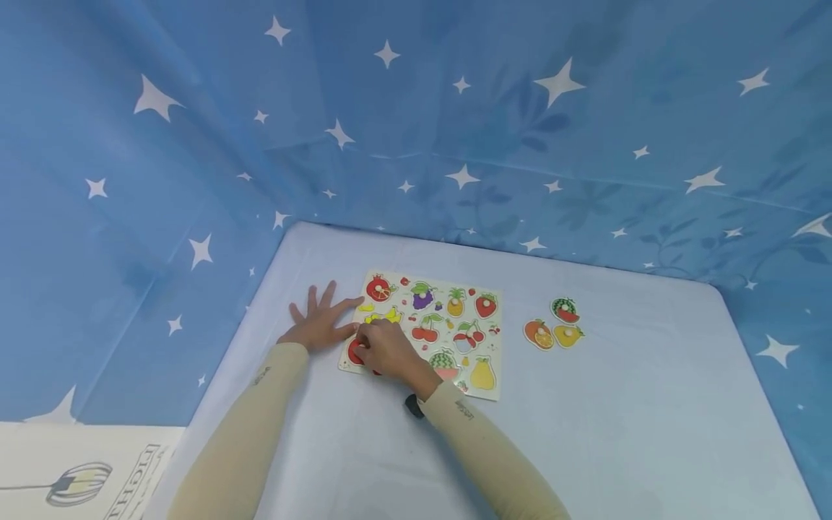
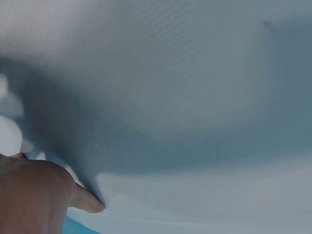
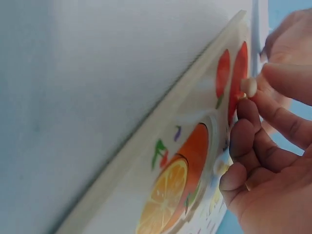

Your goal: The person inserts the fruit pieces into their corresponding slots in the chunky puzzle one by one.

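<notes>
A white fruit peg-puzzle board (image 1: 404, 347) lies on the table. At its lower left corner my right hand (image 1: 388, 349) is over a red fruit puzzle piece (image 1: 354, 352). The right wrist view shows the thumb and fingertips at that piece's pale knob (image 3: 249, 87), pinching it. My left hand (image 1: 316, 325) rests with spread fingers beside the board's left edge, its thumb and forefinger reaching the edge. In the left wrist view only part of the left hand (image 2: 44, 195) shows. Knobbed pieces such as the grapes (image 1: 422, 295), pineapple (image 1: 456, 302) and strawberry (image 1: 485, 305) lie on the board.
Right of the board lie three loose pieces: a watermelon (image 1: 565, 310), an orange (image 1: 539, 334) and a pear (image 1: 568, 335). A small black object (image 1: 413, 406) shows by the right wrist. Blue star-patterned curtain (image 1: 429, 130) stands behind the pale table (image 1: 617, 419).
</notes>
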The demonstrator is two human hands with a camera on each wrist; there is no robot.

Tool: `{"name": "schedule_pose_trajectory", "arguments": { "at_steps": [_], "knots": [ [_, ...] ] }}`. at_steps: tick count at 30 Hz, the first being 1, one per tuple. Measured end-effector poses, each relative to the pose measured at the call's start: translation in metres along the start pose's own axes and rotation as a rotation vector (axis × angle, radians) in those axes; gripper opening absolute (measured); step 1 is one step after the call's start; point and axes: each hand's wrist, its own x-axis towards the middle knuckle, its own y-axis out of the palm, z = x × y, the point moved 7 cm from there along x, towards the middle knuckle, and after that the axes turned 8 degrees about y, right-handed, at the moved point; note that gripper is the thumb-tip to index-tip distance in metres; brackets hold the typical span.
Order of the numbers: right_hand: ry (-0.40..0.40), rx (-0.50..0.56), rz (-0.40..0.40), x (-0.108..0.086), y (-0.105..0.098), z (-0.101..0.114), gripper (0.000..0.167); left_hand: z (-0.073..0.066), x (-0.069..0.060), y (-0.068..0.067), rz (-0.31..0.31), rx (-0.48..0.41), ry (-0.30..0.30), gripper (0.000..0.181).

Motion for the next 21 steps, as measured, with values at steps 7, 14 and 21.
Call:
{"name": "schedule_pose_trajectory", "arguments": {
  "at_steps": [7, 14, 21],
  "knots": [
    [0.011, 0.111, -0.011, -0.006, -0.014, -0.008, 0.041, -0.002, -0.002, 0.000, -0.006, -0.016, 0.012, 0.067],
    [0.005, 0.197, -0.023, -0.011, -0.030, -0.022, 0.065, 0.003, 0.002, 0.003, 0.004, -0.018, 0.012, 0.068],
    [0.060, 0.218, -0.081, -0.017, -0.053, -0.055, 0.073, 0.007, 0.003, 0.005, 0.003, -0.019, 0.006, 0.071]
  ]
}}
